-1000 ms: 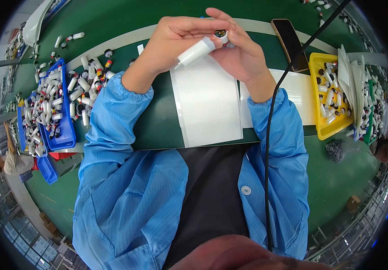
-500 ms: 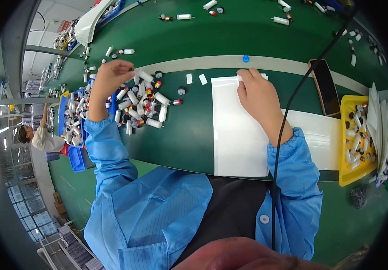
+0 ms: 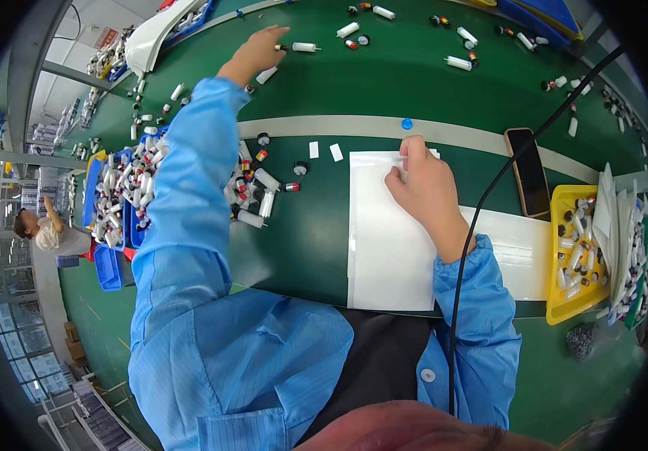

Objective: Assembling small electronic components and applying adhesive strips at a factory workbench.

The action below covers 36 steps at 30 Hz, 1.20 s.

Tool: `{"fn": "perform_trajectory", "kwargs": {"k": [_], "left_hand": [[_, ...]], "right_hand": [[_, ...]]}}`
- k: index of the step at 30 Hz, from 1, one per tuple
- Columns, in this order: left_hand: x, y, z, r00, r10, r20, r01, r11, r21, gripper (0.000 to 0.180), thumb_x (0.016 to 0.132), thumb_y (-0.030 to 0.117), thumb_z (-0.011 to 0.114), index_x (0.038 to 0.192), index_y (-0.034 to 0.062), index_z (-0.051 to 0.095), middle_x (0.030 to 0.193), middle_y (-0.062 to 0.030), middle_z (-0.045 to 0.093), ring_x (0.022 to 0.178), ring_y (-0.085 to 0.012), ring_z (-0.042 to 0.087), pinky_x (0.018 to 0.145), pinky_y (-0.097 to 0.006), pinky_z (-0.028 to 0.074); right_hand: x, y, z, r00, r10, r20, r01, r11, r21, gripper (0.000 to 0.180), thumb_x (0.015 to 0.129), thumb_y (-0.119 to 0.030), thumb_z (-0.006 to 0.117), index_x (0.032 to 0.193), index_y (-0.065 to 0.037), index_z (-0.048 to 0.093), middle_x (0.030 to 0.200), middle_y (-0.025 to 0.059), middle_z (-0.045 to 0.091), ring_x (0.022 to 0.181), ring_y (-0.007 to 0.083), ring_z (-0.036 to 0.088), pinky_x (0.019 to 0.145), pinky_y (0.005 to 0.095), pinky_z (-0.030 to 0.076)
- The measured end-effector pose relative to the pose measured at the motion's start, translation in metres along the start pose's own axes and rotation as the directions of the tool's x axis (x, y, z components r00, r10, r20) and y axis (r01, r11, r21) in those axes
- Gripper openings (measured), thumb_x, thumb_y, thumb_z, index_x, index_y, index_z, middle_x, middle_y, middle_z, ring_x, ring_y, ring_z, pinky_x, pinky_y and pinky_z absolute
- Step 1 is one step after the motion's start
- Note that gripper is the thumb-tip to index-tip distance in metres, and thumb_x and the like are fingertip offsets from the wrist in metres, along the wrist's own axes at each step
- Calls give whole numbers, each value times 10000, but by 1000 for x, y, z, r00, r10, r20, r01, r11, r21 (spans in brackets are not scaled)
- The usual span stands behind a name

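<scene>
My left hand [image 3: 258,54] reaches far out over the green table surface with its fingers stretched, and no held thing shows. A white plastic cylinder [image 3: 267,75] lies close beside its palm, and another white cylinder [image 3: 305,47] lies past the fingertips. My right hand [image 3: 431,184] rests on the top end of a stack of white sheets [image 3: 388,255]. Its fingers are bent, and the fingertips hide whatever they grip. A pile of white cylinders with black and red small parts [image 3: 252,184] lies partly hidden behind my left sleeve.
Blue bins [image 3: 108,267] stand at the left and a yellow tray of parts [image 3: 557,301] at the right. A phone [image 3: 528,173] lies near a pale strip [image 3: 324,125] with a blue knob [image 3: 407,124]. A black cable [image 3: 489,188] crosses the view. A co-worker [image 3: 57,233] is at far left.
My left hand has moved from the pile far forward and right, over the strip. A white cylinder now lies beside it. My right hand has stayed at the sheets' top end.
</scene>
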<state>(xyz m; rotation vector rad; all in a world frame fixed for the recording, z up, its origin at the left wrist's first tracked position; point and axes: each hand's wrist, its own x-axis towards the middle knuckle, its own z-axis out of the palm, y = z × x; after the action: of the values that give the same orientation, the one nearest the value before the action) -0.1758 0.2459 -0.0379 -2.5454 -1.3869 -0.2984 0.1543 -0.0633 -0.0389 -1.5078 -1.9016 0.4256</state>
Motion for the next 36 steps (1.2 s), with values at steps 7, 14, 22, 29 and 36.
{"fn": "perform_trajectory", "kwargs": {"k": [7, 14, 22, 29, 36], "left_hand": [[8, 22, -8, 955, -290, 67, 285, 826, -486, 242, 969, 251, 610, 1093, 48, 655, 1084, -144, 694, 1090, -281, 650, 947, -419, 505], [-31, 158, -110, 928, -289, 233, 143, -301, -943, 332, 1075, 345, 435, 1186, 46, 526, 939, -97, 646, 1121, -360, 642, 1009, -460, 498], [-84, 291, -101, 897, 121, 426, 353, -777, -522, 404, 1089, 376, 351, 1317, 74, 489, 1256, -167, 599, 1212, -318, 567, 1095, -414, 427], [-87, 296, -94, 905, 250, 344, 396, -792, -465, 468, 1062, 247, 382, 1480, 37, 362, 1337, -165, 530, 1276, -255, 503, 1134, -379, 383], [-88, 298, -91, 954, 157, 255, 299, -484, -822, 613, 1026, 145, 442, 1573, 4, 205, 1509, -137, 426, 1356, -243, 444, 1170, -372, 317]], "right_hand": [[-4, 1, 0, 984, -38, -173, 69, 982, 178, 339, 875, -108, 672, 1194, -55, 574, 772, 123, 650, 619, 274, 652, 573, 380, 524], [-7, 1, -3, 896, -77, -437, 241, 911, 334, 467, 833, -59, 767, 1255, -44, 568, 827, 61, 630, 626, 166, 576, 594, 284, 500], [-1, 1, -3, 824, -91, -559, 282, 922, 265, 573, 781, -39, 779, 1286, -24, 508, 1091, 102, 650, 985, 250, 598, 874, 367, 499], [6, 23, -4, 823, -20, -567, 208, 940, 269, 501, 821, -11, 706, 1276, -32, 498, 1077, 86, 673, 1002, 255, 608, 892, 376, 483], [5, 20, -3, 830, -15, -557, 190, 947, 258, 531, 827, -51, 738, 1289, -29, 478, 1067, 101, 673, 993, 255, 652, 903, 385, 491]]}}
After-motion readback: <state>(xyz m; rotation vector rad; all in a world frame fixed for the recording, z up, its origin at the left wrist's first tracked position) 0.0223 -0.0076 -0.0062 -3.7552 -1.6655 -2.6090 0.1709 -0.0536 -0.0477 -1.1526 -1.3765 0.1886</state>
